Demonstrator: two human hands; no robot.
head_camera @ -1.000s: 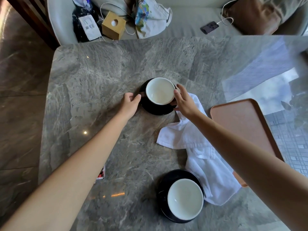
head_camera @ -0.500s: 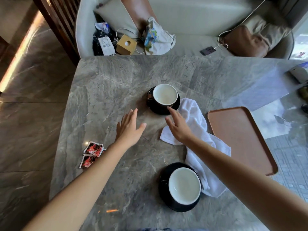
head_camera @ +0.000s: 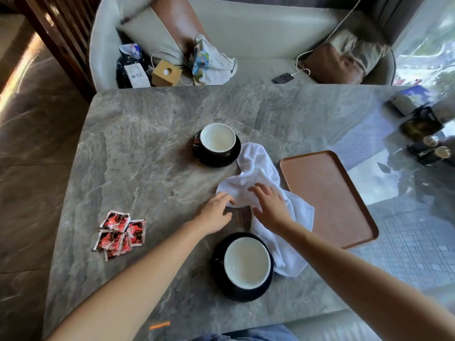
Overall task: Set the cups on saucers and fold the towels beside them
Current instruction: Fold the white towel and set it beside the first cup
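Two black cups with white insides stand on black saucers on the grey marble table (head_camera: pixel 147 148). The far cup (head_camera: pixel 217 137) sits on its saucer (head_camera: pixel 214 159) at the table's middle. The near cup (head_camera: pixel 246 262) sits on its saucer (head_camera: pixel 219 281) close to me. A crumpled white towel (head_camera: pixel 258 168) lies between them, running down to the near saucer's right. My left hand (head_camera: pixel 214 212) touches the towel's left corner with its fingertips. My right hand (head_camera: pixel 269 205) rests flat on the towel, fingers spread.
A brown tray (head_camera: pixel 325 195) lies right of the towel. Several red sachets (head_camera: pixel 120 232) lie at the left. Dark bottles (head_camera: pixel 428 150) and a box (head_camera: pixel 406 99) stand at the far right. A sofa (head_camera: pixel 258 28) with bags and a phone is beyond the table.
Both hands left the far saucer and came back toward me; they now rest on the towel. The camera tilted up, showing more of the table and sofa.
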